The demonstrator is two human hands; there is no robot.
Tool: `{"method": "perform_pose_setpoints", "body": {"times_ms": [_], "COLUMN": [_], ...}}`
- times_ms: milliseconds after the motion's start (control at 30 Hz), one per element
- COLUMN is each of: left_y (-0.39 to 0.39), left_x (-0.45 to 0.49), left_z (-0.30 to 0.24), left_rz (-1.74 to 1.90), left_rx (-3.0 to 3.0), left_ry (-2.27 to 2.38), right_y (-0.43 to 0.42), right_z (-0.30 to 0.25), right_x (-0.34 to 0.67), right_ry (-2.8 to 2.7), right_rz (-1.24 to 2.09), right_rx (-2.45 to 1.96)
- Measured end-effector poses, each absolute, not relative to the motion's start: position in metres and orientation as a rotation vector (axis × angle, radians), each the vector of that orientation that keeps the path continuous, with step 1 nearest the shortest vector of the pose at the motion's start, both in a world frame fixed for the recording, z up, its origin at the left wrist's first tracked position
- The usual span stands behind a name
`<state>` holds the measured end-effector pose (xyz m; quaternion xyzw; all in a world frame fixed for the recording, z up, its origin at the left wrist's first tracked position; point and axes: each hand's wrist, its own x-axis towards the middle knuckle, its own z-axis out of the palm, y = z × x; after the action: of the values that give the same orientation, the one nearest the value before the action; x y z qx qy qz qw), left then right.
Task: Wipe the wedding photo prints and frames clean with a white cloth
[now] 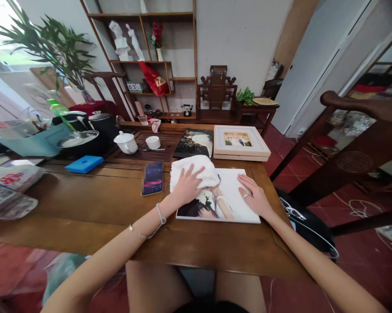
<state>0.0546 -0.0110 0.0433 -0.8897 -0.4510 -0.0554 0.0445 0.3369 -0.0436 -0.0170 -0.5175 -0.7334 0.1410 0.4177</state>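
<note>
My left hand point(187, 187) lies spread on a folded white cloth point(196, 167), pressing it against the upper left of a photo panel point(235, 204). The cloth hides part of the picture; below it show a dark area, a printed hand and a pale arm. My right hand point(254, 195) rests flat on the panel's white right side, fingers stretched out, a ring on one finger. Just behind the panel lie a dark photo print point(196, 141) and a pale framed photo point(238, 140). A phone point(152, 178) with a lit screen sits left of the cloth.
On the wooden table point(117, 217) to the left stand a white lidded cup point(126, 142), a small white bowl point(153, 142), a blue box point(84, 164), a dark pot point(78, 141) and a plastic bag point(10, 187). A wooden chair point(346, 161) is close on the right.
</note>
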Motion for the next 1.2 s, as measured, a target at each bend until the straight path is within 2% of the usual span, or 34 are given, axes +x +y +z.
{"method": "perform_pose_setpoints", "body": {"times_ms": [167,300,400,600,700,800,1033,1200], "left_y": [-0.094,-0.133,-0.11,-0.011,0.007,-0.012,-0.125,-0.113], "left_x": [0.063,0.068,0.067,0.075,0.082,0.085,0.087,0.093], "left_z": [0.044,0.049,0.051,0.051,0.052,0.051,0.049,0.053], "left_rz": [-0.061,-0.025,-0.009,-0.083,-0.118,-0.07,-0.037,-0.016], "left_rx": [-2.814,-2.995,-3.002,-2.886,-2.848,-2.844,-2.967,-2.978], "left_ry": [-1.286,-1.002,-0.998,-1.124,-1.154,-1.142,-1.029,-1.06], "right_y": [-0.044,-0.045,-0.044,-0.043,-0.043,-0.044,-0.045,-0.044], "right_z": [-0.02,-0.02,-0.019,-0.018,-0.017,-0.017,-0.02,-0.02], "right_x": [0.336,0.336,0.336,0.337,0.338,0.338,0.337,0.337], "right_ry": [-1.82,-1.822,-1.828,-1.836,-1.843,-1.849,-1.85,-1.857], "right_rz": [0.36,0.371,0.355,0.361,0.368,0.368,0.351,0.339], "right_rx": [-1.296,-1.294,-1.297,-1.302,-1.31,-1.313,-1.297,-1.293]}}
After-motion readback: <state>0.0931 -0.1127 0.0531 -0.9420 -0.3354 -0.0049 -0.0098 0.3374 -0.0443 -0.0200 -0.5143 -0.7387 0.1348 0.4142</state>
